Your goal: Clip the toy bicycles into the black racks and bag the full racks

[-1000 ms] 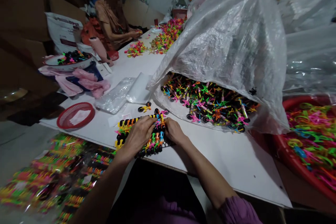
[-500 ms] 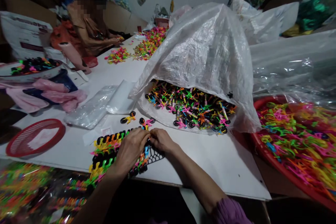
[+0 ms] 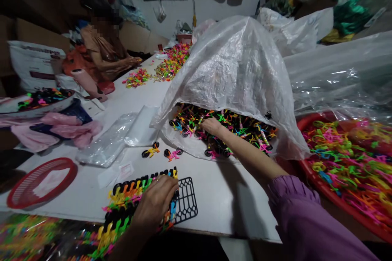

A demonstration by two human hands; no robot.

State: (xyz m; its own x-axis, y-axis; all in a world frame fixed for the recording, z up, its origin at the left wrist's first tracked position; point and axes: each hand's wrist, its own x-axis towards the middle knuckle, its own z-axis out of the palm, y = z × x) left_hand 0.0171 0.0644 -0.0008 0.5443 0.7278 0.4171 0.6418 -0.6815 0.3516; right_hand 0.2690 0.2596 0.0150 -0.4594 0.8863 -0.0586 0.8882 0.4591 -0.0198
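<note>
My left hand (image 3: 156, 200) lies curled over rows of small plastic toy bicycles (image 3: 122, 193) standing on a black plastic rack (image 3: 187, 200). Its fingers grip near the last bicycles, beside the rack's bare right end. Stretched forward, my right hand (image 3: 212, 126) touches the heap of toy bicycles (image 3: 241, 124) in the mouth of a clear plastic bag (image 3: 232, 61). Its fingers are bent together; what they hold, if anything, is hidden. Two loose toy bicycles, a yellow one (image 3: 150, 151) and a pink one (image 3: 174, 153), lie behind the rack.
A red basin (image 3: 301, 130) of bright plastic parts stands at the right. On the left are a flat red basket (image 3: 72, 171) and clear plastic sleeves (image 3: 107, 142). Across the table (image 3: 122, 102) a co-worker (image 3: 104, 49) sits near piles of small parts (image 3: 173, 61).
My right hand has left the rack, where both hands met, and moved forward to the heap in the bag. My left hand stays at the rack. The view has tilted up.
</note>
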